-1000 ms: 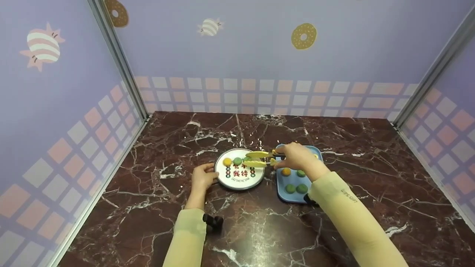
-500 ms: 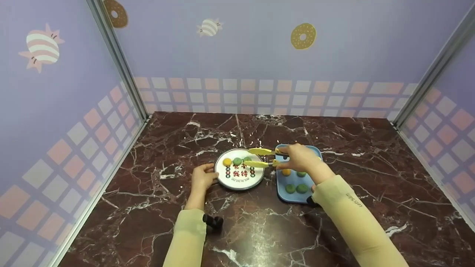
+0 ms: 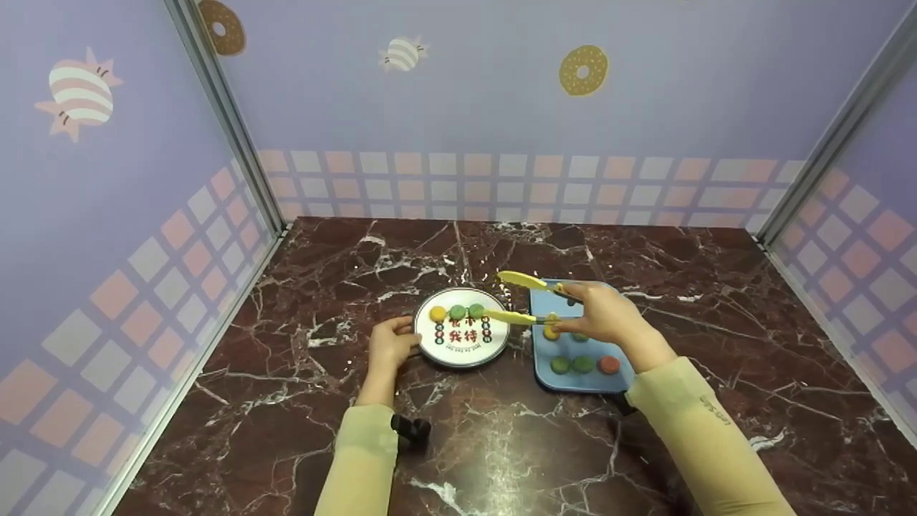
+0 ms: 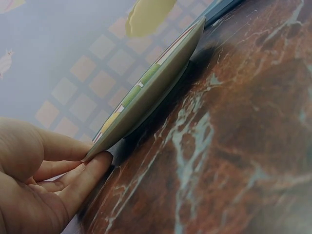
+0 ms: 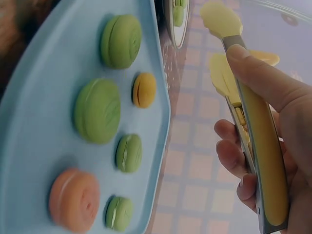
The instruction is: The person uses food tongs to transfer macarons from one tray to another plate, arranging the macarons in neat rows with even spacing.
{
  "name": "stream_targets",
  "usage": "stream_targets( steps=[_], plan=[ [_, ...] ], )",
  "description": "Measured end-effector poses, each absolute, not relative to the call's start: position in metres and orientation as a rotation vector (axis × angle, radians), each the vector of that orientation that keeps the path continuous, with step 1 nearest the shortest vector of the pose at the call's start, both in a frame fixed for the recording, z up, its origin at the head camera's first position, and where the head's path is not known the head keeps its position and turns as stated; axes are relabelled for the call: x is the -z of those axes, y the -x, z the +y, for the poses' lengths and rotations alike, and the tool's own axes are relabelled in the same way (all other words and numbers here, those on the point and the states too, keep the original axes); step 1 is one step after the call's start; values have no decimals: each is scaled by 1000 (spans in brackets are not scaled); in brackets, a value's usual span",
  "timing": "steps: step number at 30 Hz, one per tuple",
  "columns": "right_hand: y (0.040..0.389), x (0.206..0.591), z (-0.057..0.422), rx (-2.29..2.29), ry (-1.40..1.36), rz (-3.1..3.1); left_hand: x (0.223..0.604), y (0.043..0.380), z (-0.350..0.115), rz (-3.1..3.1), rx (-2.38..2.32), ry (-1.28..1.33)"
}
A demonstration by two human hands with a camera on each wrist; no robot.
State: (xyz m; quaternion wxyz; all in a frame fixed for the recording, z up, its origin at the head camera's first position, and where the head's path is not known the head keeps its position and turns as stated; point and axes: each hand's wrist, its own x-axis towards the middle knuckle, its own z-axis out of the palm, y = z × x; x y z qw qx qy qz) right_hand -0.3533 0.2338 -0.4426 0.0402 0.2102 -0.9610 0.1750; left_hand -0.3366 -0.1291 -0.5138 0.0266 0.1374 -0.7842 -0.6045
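Note:
My left hand [image 3: 390, 345] pinches the near-left rim of a round white plate [image 3: 458, 351] with red lettering. In the left wrist view the thumb lies over the rim and a finger beneath it. A row of one yellow macaron [image 3: 438, 313] and two green macarons [image 3: 476, 311] sits on the plate. My right hand [image 3: 609, 313] holds yellow-tipped tongs [image 3: 523, 279], their arms spread wide with nothing between the tips. One tip is over the plate's right edge. Under the right hand lies a blue tray [image 3: 548, 380] with several green macarons [image 5: 122, 41], a yellow macaron [image 5: 145, 90] and a pinkish-red macaron [image 5: 74, 200].
Plate and tray stand side by side on a dark red marbled tabletop [image 3: 344, 287], with a narrow gap between them. Patterned purple wall panels [image 3: 473, 107] enclose the back and both sides.
The tongs have spread apart and drawn back to the right, leaving the rightmost green macaron on the plate. The pinkish-red macaron on the tray has come into sight. The left hand stays put.

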Motion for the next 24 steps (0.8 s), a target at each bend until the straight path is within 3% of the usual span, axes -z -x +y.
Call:
stream_targets(
  steps=[24],
  plan=[
    [305, 428, 315, -449, -423, -3027, 513, 336, -127, -2442, 1834, -433]
  ],
)
